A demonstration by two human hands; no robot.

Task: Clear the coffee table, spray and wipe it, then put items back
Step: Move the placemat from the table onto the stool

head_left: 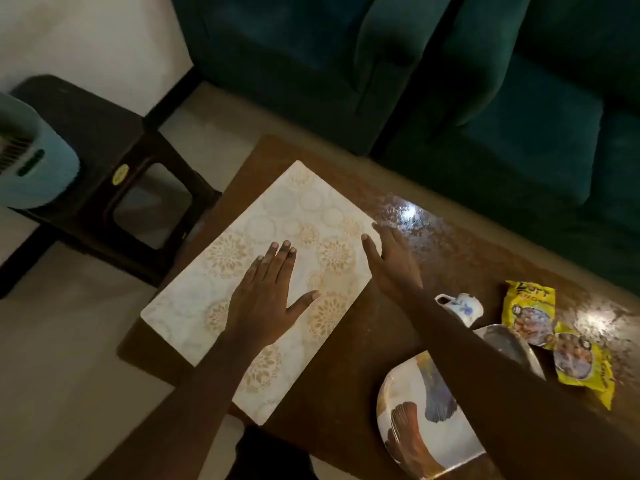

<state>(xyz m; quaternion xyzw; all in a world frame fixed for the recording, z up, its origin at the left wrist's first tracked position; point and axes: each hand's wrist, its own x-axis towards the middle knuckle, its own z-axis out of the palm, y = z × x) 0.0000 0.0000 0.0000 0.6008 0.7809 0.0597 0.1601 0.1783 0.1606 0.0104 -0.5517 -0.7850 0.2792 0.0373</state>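
Closest to me, the painted plate (426, 420) sits at the near edge of the surface (363, 358), beside a cup (462, 308), a metal dish (509, 344) and yellow snack packets (530, 306). My left hand (266, 289) lies flat on the patterned mat (242, 258), its grip open and holding nothing. My right hand (394, 268) touches the mat's right corner with straight fingers. I judge the items are either uncleared or already returned, but I cannot tell which.

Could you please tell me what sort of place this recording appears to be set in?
Most likely a home living room: a dark green upholstered sofa stands beside a low brown coffee table, which carries a patterned mat, a cup, a plate and yellow snack packets.
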